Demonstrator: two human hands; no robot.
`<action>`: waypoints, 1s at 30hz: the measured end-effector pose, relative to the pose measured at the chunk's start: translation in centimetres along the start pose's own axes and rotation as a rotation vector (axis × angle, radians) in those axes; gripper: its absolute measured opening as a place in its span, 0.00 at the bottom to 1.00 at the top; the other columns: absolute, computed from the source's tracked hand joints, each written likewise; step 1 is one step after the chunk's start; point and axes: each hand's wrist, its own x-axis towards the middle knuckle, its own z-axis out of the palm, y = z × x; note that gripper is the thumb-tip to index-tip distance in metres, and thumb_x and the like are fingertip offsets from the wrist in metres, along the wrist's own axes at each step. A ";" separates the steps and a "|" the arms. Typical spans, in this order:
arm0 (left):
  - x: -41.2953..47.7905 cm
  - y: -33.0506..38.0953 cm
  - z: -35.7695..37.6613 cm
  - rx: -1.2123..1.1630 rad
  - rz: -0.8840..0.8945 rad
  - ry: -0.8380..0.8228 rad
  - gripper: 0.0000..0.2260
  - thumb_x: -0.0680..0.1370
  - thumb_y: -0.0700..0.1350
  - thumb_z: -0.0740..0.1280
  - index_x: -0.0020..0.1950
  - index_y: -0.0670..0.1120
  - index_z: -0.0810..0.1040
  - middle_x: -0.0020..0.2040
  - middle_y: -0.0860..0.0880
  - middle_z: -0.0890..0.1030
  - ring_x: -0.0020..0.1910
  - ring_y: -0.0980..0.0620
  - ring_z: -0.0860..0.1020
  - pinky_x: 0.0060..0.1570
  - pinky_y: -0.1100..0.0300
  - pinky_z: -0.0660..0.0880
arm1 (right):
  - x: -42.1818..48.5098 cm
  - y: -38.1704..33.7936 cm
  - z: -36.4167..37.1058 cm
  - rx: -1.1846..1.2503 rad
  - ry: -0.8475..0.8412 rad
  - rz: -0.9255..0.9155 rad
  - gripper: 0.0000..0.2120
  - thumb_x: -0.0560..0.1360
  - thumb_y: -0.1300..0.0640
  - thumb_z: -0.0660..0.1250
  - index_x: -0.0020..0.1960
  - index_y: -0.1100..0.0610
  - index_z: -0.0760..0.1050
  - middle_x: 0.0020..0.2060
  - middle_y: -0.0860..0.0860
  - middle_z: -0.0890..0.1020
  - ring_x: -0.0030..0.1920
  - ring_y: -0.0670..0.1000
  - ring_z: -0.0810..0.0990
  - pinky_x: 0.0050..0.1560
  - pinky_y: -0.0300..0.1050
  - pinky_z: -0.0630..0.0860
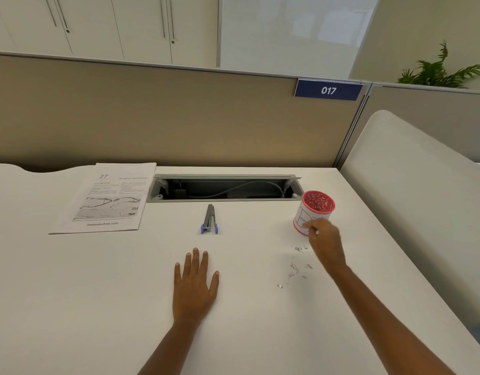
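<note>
My left hand (194,285) lies flat on the white desk (98,293), palm down with straight fingers, a little in front of a grey stapler with a blue end (209,220). My right hand (324,242) reaches to the lower front of a pink and white cup (316,209), its fingers bunched against the cup's wall. I cannot see whether anything is between its fingertips. Several loose bent staples (297,262) lie scattered on the desk just left of my right wrist.
A stack of printed pages (106,198) lies at the back left. An open cable tray (222,189) is set into the desk behind the stapler. A beige partition (165,115) closes the back, and a white padded divider (412,190) runs along the right edge.
</note>
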 end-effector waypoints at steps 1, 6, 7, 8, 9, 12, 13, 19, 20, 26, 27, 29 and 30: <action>0.0 0.0 0.0 0.003 0.001 0.001 0.32 0.79 0.58 0.37 0.64 0.43 0.74 0.63 0.41 0.76 0.60 0.42 0.76 0.70 0.58 0.39 | -0.8 0.6 0.6 -0.026 -0.069 0.040 0.11 0.72 0.72 0.60 0.48 0.67 0.80 0.50 0.64 0.82 0.52 0.61 0.79 0.55 0.48 0.73; -0.1 0.1 -0.1 -0.009 -0.004 0.002 0.32 0.79 0.58 0.37 0.64 0.43 0.74 0.63 0.41 0.76 0.60 0.42 0.76 0.70 0.59 0.39 | -2.4 2.6 2.5 -0.256 -0.308 0.068 0.11 0.75 0.67 0.59 0.54 0.67 0.76 0.53 0.63 0.79 0.56 0.61 0.76 0.56 0.51 0.72; 0.0 0.1 -0.2 -0.007 -0.006 0.003 0.32 0.79 0.58 0.37 0.64 0.43 0.74 0.63 0.41 0.76 0.60 0.42 0.76 0.70 0.59 0.38 | -2.6 2.5 2.6 -0.288 -0.325 0.040 0.11 0.75 0.67 0.58 0.53 0.67 0.76 0.52 0.63 0.79 0.55 0.61 0.76 0.53 0.51 0.73; 0.0 0.0 -0.1 -0.002 -0.008 0.006 0.32 0.79 0.58 0.37 0.64 0.43 0.74 0.63 0.41 0.76 0.60 0.42 0.76 0.70 0.59 0.38 | -2.7 2.4 2.7 -0.320 -0.339 0.013 0.11 0.75 0.68 0.57 0.51 0.66 0.76 0.50 0.62 0.79 0.53 0.60 0.76 0.50 0.50 0.73; 0.0 0.0 -0.2 0.004 -0.012 0.009 0.33 0.79 0.58 0.37 0.63 0.43 0.74 0.63 0.41 0.76 0.60 0.42 0.76 0.70 0.59 0.39 | -2.8 2.4 2.8 -0.363 -0.350 -0.018 0.10 0.74 0.68 0.56 0.48 0.65 0.76 0.48 0.60 0.78 0.50 0.59 0.75 0.44 0.47 0.72; -0.1 0.0 -0.3 0.012 -0.021 0.010 0.33 0.79 0.58 0.37 0.63 0.43 0.74 0.63 0.41 0.76 0.60 0.42 0.76 0.68 0.55 0.47 | -3.2 2.1 3.1 -0.468 -0.370 -0.068 0.07 0.72 0.68 0.57 0.43 0.64 0.73 0.41 0.56 0.73 0.42 0.53 0.69 0.35 0.42 0.63; -0.1 0.0 -0.3 0.012 -0.026 0.008 0.33 0.79 0.58 0.37 0.63 0.43 0.75 0.63 0.41 0.76 0.60 0.42 0.77 0.66 0.53 0.51 | -3.3 2.1 3.2 -0.476 -0.368 -0.072 0.07 0.72 0.69 0.57 0.44 0.66 0.74 0.42 0.58 0.75 0.41 0.53 0.69 0.37 0.43 0.63; -0.2 0.1 -0.5 0.005 -0.043 0.022 0.33 0.79 0.58 0.37 0.62 0.42 0.75 0.62 0.40 0.76 0.59 0.42 0.77 0.62 0.51 0.56 | -2.9 1.7 3.3 -0.367 -0.364 0.004 0.10 0.72 0.69 0.58 0.46 0.65 0.78 0.47 0.61 0.80 0.47 0.59 0.78 0.44 0.45 0.71; -0.2 0.1 -0.5 0.004 -0.043 0.022 0.33 0.79 0.58 0.37 0.62 0.42 0.75 0.63 0.40 0.76 0.59 0.42 0.77 0.62 0.51 0.55 | -2.8 1.6 3.1 -0.303 -0.343 0.049 0.10 0.71 0.69 0.59 0.45 0.66 0.79 0.47 0.61 0.82 0.48 0.59 0.79 0.45 0.44 0.72; -0.2 0.0 -0.4 0.002 -0.044 0.027 0.33 0.78 0.58 0.37 0.63 0.43 0.75 0.63 0.41 0.76 0.60 0.42 0.76 0.64 0.51 0.54 | -1.9 1.6 0.8 0.224 -0.208 0.383 0.06 0.66 0.72 0.66 0.42 0.69 0.81 0.39 0.62 0.83 0.33 0.48 0.79 0.41 0.39 0.78; -0.2 0.0 -0.4 -0.001 -0.044 0.028 0.33 0.78 0.58 0.37 0.63 0.42 0.74 0.63 0.41 0.76 0.60 0.42 0.76 0.64 0.52 0.53 | -1.4 1.5 0.3 0.312 -0.180 0.420 0.07 0.66 0.72 0.67 0.43 0.69 0.81 0.41 0.63 0.83 0.34 0.52 0.79 0.44 0.43 0.80; -0.3 0.0 -0.3 -0.002 -0.041 0.024 0.33 0.79 0.58 0.37 0.63 0.42 0.75 0.63 0.41 0.76 0.60 0.42 0.76 0.65 0.52 0.52 | 0.0 1.0 -0.7 0.419 -0.137 0.442 0.08 0.67 0.72 0.68 0.46 0.70 0.80 0.43 0.64 0.82 0.35 0.55 0.79 0.39 0.38 0.81; -0.2 0.0 -0.3 -0.001 -0.040 0.023 0.33 0.79 0.58 0.37 0.63 0.42 0.75 0.63 0.41 0.76 0.60 0.42 0.76 0.65 0.52 0.52 | 0.8 0.6 -1.2 0.444 -0.119 0.437 0.10 0.67 0.72 0.69 0.48 0.71 0.79 0.42 0.62 0.81 0.35 0.55 0.79 0.36 0.33 0.80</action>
